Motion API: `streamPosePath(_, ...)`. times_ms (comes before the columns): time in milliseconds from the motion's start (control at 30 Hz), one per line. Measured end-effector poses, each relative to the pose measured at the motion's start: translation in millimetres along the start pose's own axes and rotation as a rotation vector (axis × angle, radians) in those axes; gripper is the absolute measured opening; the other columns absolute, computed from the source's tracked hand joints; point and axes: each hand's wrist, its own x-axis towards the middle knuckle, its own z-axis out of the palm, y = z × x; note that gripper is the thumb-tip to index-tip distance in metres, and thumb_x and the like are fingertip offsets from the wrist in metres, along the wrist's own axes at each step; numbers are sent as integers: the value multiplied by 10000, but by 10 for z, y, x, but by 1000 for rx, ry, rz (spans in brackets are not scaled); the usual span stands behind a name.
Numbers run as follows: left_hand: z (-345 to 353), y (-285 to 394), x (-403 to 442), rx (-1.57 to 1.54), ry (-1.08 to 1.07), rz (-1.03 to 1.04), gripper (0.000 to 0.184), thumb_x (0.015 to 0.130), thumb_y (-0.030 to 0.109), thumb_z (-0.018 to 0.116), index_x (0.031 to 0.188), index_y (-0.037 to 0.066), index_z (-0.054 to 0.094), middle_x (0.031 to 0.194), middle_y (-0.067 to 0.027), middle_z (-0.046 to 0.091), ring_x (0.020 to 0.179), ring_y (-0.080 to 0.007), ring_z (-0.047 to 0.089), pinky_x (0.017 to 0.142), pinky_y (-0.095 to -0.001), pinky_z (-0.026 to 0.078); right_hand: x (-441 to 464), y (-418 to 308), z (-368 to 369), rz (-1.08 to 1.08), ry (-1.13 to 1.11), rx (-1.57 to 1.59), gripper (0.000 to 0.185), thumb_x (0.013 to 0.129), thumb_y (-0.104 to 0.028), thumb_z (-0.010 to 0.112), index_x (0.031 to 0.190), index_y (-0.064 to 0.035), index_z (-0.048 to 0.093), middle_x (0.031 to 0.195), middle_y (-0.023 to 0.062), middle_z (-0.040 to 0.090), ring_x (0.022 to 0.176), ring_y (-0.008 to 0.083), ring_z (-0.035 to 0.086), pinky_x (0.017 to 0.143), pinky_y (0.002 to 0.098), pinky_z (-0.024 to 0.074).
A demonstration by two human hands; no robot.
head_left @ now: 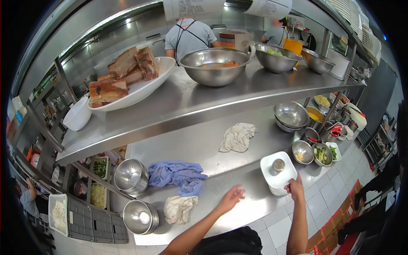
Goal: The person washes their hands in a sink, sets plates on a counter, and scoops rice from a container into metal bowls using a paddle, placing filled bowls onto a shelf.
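Note:
My right hand point(294, 187) grips the near right corner of a white square dish point(268, 166) at the right of the lower steel counter. A small metal cup point(278, 165) stands in that dish. Another white dish point(278, 191) shows partly beneath it. My left hand point(233, 197) is over the counter to the left of the dish, fingers apart, holding nothing. Beyond it lies a crumpled off-white cloth point(239, 137).
A blue cloth point(176, 174), a beige cloth point(180, 209) and stacked steel bowls point(137, 216) are at left. Several ingredient bowls point(302, 152) stand at right. The raised shelf point(204, 111) holds a meat platter point(140, 95) and steel bowls. People work beyond it.

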Motion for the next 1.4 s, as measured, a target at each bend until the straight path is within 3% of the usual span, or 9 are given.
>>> streamPosePath(200, -4, 308, 320, -168, 143, -182, 698, 851, 415, 465, 1376, 185, 68, 1295, -141, 368, 926, -250, 577, 700, -369, 491, -150, 126, 666, 24, -127, 190, 456, 780, -28, 400, 1220, -103, 309, 660, 78, 514, 413, 117, 451, 339, 231, 378)
streamPosePath(333, -127, 214, 341, -125, 316, -165, 554, 856, 176, 463, 1346, 143, 207, 1000, -94, 528, 715, -177, 574, 568, -307, 519, -252, 310, 1031, 114, -273, 80, 378, 824, -42, 384, 1185, -45, 270, 565, 97, 522, 409, 134, 486, 326, 245, 369)
streamPosePath(600, -441, -44, 483, 2, 320, -181, 516, 818, 16, 389, 1310, 120, 269, 1011, -63, 533, 758, -129, 570, 562, -249, 519, -124, 666, 1198, 172, -378, 91, 453, 864, -161, 453, 1261, -99, 244, 596, 103, 557, 430, 147, 506, 415, 268, 419)
streamPosePath(667, -449, -127, 546, -47, 329, -141, 512, 811, 10, 385, 1304, 106, 281, 989, -59, 536, 764, -127, 570, 559, -243, 518, -195, 602, 1060, -315, -113, -443, 505, 843, -259, 520, 1260, -67, 311, 606, 110, 560, 462, 195, 528, 496, 321, 443)
streamPosePath(800, -448, -151, 587, -50, 351, -153, 491, 812, 6, 390, 1288, 96, 308, 980, -72, 537, 780, -139, 578, 555, -253, 524, -322, 68, 482, -533, 263, -907, 810, 677, -461, 653, 1272, -35, 306, 1134, 277, 417, 1027, 413, 411, 850, 469, 345)
streamPosePath(933, -466, -418, 733, -85, 332, -169, 436, 824, 10, 420, 1249, 83, 355, 969, -95, 549, 756, -178, 597, 556, -293, 545, 53, 365, 117, -531, 381, -1102, 966, 587, -550, 681, 1286, -19, 278, 1231, 288, 354, 1134, 449, 329, 921, 486, 310)
streamPosePath(1000, -493, -516, 774, -160, 329, -91, 425, 816, -12, 443, 1225, 89, 392, 945, -93, 552, 744, -204, 600, 548, -316, 553, 294, 449, -23, -445, 368, -925, 876, 615, -473, 699, 1261, -15, 325, 1122, 235, 491, 1042, 360, 473, 879, 413, 377)
streamPosePath(1100, -623, -878, 884, -132, 284, -33, 505, 796, 23, 506, 1269, 115, 356, 969, -107, 547, 760, -208, 587, 550, -319, 548, 740, 787, -397, -421, 390, -1041, 319, 608, -162, 697, 838, 25, 578, 864, 190, 583, 856, 351, 531, 773, 397, 423)
streamPosePath(1400, -426, -176, 631, 73, 293, -191, 592, 797, 81, 482, 1339, 158, 256, 1029, -103, 489, 776, -165, 567, 574, -258, 521, 769, 575, -471, -384, 246, -1204, 93, 671, 10, 561, 754, 4, 518, 798, 187, 575, 716, 362, 578, 643, 415, 477)
